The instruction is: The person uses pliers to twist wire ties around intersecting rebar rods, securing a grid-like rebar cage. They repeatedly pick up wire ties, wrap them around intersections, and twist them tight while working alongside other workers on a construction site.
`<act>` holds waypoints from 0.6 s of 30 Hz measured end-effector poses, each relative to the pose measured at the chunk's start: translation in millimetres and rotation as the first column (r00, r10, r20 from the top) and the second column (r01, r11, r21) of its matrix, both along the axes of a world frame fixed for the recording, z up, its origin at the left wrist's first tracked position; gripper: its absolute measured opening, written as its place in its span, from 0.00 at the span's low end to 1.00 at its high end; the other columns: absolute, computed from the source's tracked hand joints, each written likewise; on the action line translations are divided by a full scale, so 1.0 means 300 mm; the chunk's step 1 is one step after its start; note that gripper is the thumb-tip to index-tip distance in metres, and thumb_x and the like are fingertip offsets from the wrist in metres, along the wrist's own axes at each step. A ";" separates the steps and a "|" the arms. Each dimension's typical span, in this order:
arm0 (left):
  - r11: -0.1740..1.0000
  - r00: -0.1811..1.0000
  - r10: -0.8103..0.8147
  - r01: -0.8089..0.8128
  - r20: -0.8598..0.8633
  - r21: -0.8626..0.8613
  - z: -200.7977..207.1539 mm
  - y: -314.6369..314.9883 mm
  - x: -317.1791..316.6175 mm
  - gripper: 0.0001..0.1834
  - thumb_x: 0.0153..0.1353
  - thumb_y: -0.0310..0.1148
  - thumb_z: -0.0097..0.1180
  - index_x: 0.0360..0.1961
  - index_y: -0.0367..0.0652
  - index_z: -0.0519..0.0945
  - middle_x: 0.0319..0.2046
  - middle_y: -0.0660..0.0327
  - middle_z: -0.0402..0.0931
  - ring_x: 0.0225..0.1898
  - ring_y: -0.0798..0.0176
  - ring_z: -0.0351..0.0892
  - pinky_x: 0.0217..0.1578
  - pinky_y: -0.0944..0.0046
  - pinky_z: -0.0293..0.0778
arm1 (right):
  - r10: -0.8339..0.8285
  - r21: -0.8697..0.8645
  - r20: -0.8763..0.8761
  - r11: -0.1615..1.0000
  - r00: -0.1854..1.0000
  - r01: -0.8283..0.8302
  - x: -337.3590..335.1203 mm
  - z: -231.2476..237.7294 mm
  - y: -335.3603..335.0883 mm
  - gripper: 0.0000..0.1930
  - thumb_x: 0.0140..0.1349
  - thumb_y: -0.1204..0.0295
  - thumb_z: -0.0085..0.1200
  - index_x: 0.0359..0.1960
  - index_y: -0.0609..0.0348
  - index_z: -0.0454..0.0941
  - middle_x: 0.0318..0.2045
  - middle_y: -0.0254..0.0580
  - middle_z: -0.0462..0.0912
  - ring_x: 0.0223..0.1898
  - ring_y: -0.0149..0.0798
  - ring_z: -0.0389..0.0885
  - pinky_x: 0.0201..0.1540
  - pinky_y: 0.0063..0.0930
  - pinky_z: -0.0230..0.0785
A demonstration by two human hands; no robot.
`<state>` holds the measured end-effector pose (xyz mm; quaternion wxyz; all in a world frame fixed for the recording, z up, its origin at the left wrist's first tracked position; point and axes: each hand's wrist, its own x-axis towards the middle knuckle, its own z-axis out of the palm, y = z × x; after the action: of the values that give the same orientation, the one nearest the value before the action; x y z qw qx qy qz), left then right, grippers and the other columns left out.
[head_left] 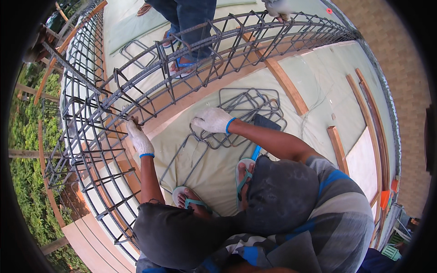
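Note:
A long cage of dark rebar (150,93) curves across the far side and meets a second rebar cage (102,170) on my left. At that corner my left hand (139,139), in a white knit glove with a blue cuff, has its fingertips closed on a bar. My right hand (213,120), gloved the same way, is held above a pile of loose bent stirrups (250,101). Its fingers are curled together; whatever is in them, if anything, is too small to make out. A flat dark blade with a blue handle (256,152) lies by my right foot.
Another person's jeans-clad legs (195,27) stand beyond the cage, and a gloved hand (278,8) touches its top. Wooden battens (284,84) lie on the right. Loose thin wire (314,102) lies on the pale sheeting. Greenery (27,182) shows past the left edge.

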<state>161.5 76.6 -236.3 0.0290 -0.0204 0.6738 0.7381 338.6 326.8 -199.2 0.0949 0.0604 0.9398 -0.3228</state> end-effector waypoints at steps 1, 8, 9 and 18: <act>1.000 1.000 0.000 0.000 0.006 0.011 -0.002 0.004 -0.002 0.27 0.79 0.49 0.41 0.66 0.40 0.73 0.57 0.58 0.78 0.59 0.65 0.72 0.60 0.62 0.64 | -0.057 0.011 -0.014 0.998 0.998 0.057 0.007 -0.010 0.024 0.24 0.74 0.50 0.45 0.47 0.56 0.85 0.45 0.58 0.85 0.49 0.62 0.82 0.53 0.54 0.74; 0.999 0.999 -0.031 0.031 -0.012 0.008 -0.001 -0.016 0.003 0.25 0.79 0.48 0.43 0.65 0.42 0.74 0.58 0.59 0.78 0.60 0.64 0.73 0.63 0.60 0.63 | -0.298 -0.077 -0.088 0.953 0.951 0.292 0.008 -0.021 0.138 0.24 0.74 0.51 0.45 0.52 0.60 0.83 0.47 0.62 0.84 0.49 0.66 0.81 0.52 0.51 0.73; 0.999 0.999 -0.034 0.034 -0.005 0.013 -0.003 -0.012 0.005 0.25 0.79 0.48 0.43 0.65 0.43 0.74 0.58 0.60 0.78 0.60 0.64 0.73 0.63 0.60 0.63 | -0.335 -0.086 -0.127 0.941 0.934 0.326 0.012 -0.023 0.142 0.25 0.74 0.51 0.45 0.52 0.60 0.82 0.47 0.62 0.84 0.49 0.66 0.81 0.52 0.51 0.73; 0.985 0.997 -0.071 0.065 -0.033 -0.159 -0.047 -0.054 0.055 0.27 0.77 0.42 0.47 0.69 0.36 0.69 0.61 0.56 0.74 0.64 0.61 0.69 0.68 0.60 0.60 | -0.787 -0.188 -0.173 0.617 0.593 0.764 0.023 -0.097 0.315 0.27 0.70 0.51 0.54 0.56 0.65 0.79 0.45 0.60 0.86 0.51 0.57 0.84 0.55 0.45 0.73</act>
<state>178.1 60.6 -250.3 0.0395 0.0143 0.7307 0.6815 345.5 421.4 -228.5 -0.1659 0.4195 0.8075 -0.3801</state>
